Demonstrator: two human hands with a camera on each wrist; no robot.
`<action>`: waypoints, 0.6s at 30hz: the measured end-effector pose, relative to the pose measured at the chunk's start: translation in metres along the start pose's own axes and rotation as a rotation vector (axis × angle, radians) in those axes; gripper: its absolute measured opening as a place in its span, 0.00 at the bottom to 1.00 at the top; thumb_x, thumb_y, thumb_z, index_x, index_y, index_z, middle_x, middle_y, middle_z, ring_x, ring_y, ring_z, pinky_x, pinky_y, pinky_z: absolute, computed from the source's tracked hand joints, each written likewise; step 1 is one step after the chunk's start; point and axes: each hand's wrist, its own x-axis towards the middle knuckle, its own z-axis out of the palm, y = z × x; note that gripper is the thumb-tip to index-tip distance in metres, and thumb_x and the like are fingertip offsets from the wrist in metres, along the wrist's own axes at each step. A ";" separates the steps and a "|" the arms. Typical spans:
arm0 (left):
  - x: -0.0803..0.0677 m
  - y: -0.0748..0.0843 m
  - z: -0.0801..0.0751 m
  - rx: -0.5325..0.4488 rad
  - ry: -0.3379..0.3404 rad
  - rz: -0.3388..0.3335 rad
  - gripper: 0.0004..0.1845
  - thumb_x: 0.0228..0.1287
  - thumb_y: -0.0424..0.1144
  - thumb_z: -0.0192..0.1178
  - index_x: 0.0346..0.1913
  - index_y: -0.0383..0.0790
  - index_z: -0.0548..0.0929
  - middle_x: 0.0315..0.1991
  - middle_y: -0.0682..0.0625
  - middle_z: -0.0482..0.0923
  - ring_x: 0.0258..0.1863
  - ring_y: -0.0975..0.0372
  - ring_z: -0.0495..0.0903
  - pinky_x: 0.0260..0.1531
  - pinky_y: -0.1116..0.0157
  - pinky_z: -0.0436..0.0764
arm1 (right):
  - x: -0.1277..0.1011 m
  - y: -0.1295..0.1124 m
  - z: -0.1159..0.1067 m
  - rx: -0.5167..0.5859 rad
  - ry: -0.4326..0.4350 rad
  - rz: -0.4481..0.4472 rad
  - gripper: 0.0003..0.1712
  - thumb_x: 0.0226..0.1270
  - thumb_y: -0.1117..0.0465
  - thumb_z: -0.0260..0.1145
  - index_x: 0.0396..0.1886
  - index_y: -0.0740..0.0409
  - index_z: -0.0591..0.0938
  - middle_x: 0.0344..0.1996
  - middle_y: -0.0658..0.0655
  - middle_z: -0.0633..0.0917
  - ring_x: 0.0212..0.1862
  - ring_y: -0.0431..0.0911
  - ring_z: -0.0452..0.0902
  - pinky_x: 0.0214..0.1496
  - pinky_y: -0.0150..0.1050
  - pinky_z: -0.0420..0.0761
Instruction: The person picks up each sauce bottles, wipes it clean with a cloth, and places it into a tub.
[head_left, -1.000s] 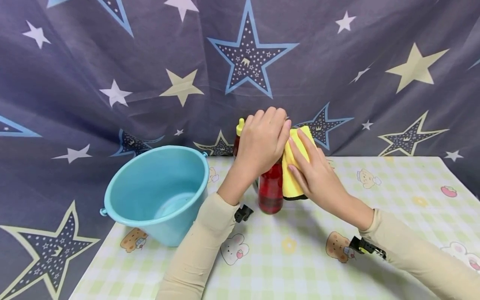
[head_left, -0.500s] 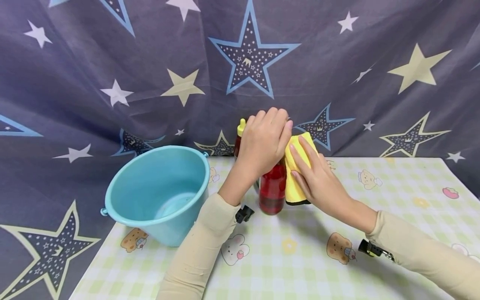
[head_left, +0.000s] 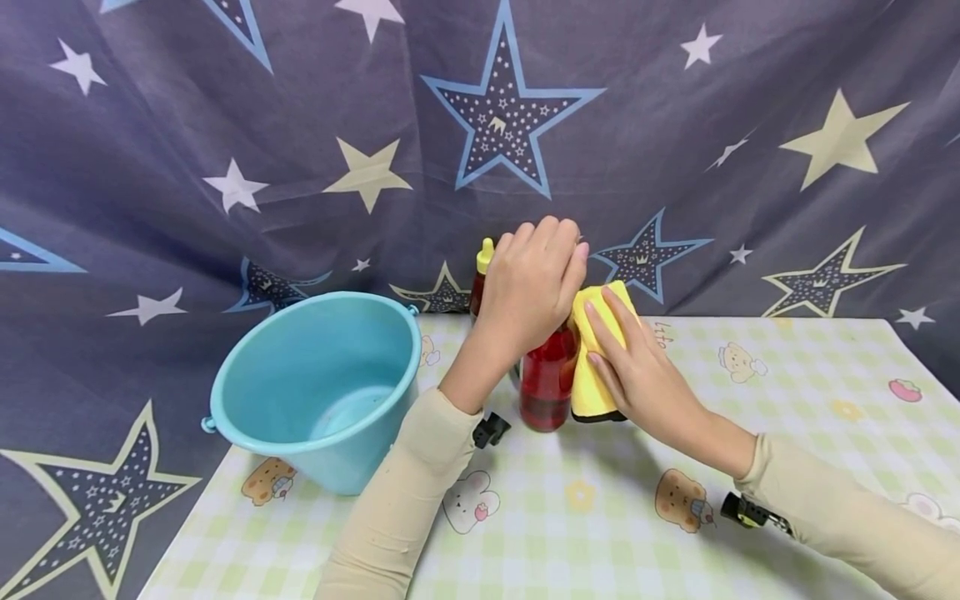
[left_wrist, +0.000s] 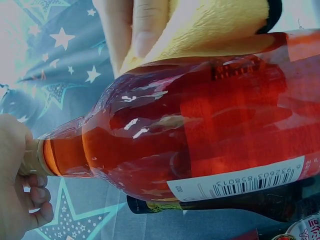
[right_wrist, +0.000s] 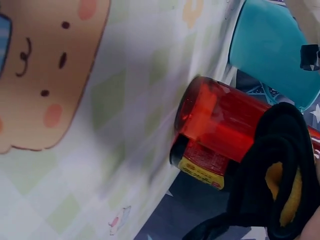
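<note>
A red-liquid bottle [head_left: 543, 386] stands upright on the checked tablecloth [head_left: 600, 508]. My left hand [head_left: 534, 282] is curled over its top and grips the neck; in the left wrist view its fingers [left_wrist: 27, 200] wrap the cap end of the bottle [left_wrist: 200, 135]. My right hand [head_left: 628, 360] presses a folded yellow cloth [head_left: 592, 367] against the bottle's right side with straight fingers. Close up, the cloth [left_wrist: 215, 25] lies on the glass under a right finger [left_wrist: 146, 25]. The right wrist view shows the bottle's base [right_wrist: 212, 125] and the cloth's black edge [right_wrist: 272, 150].
A light blue bucket [head_left: 315, 379] stands on the table's left, close to my left forearm. A second bottle with a yellow cap [head_left: 483, 271] stands behind the red one. A star-printed curtain [head_left: 225, 167] hangs behind the table.
My right hand and the yellow cloth have slid a little down the bottle's right side. The left hand has stayed on the bottle's top.
</note>
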 end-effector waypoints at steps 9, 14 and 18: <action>-0.001 0.000 0.000 -0.007 -0.001 -0.001 0.15 0.80 0.44 0.42 0.40 0.42 0.76 0.31 0.50 0.74 0.28 0.57 0.72 0.30 0.62 0.70 | -0.011 0.000 0.007 0.037 -0.094 0.069 0.36 0.73 0.64 0.63 0.77 0.64 0.64 0.75 0.74 0.62 0.66 0.72 0.70 0.64 0.67 0.73; -0.001 0.000 0.000 -0.017 -0.005 -0.001 0.15 0.81 0.44 0.42 0.40 0.42 0.76 0.31 0.50 0.74 0.28 0.57 0.71 0.30 0.62 0.69 | -0.015 -0.002 0.011 0.037 -0.134 0.102 0.39 0.69 0.67 0.67 0.77 0.65 0.64 0.75 0.74 0.62 0.64 0.71 0.72 0.62 0.65 0.74; -0.001 0.000 0.000 -0.016 -0.009 -0.003 0.15 0.81 0.44 0.42 0.40 0.42 0.76 0.32 0.50 0.74 0.28 0.57 0.72 0.30 0.62 0.70 | -0.018 -0.003 0.013 0.031 -0.162 0.116 0.38 0.69 0.67 0.67 0.77 0.65 0.65 0.75 0.74 0.62 0.61 0.70 0.74 0.59 0.62 0.78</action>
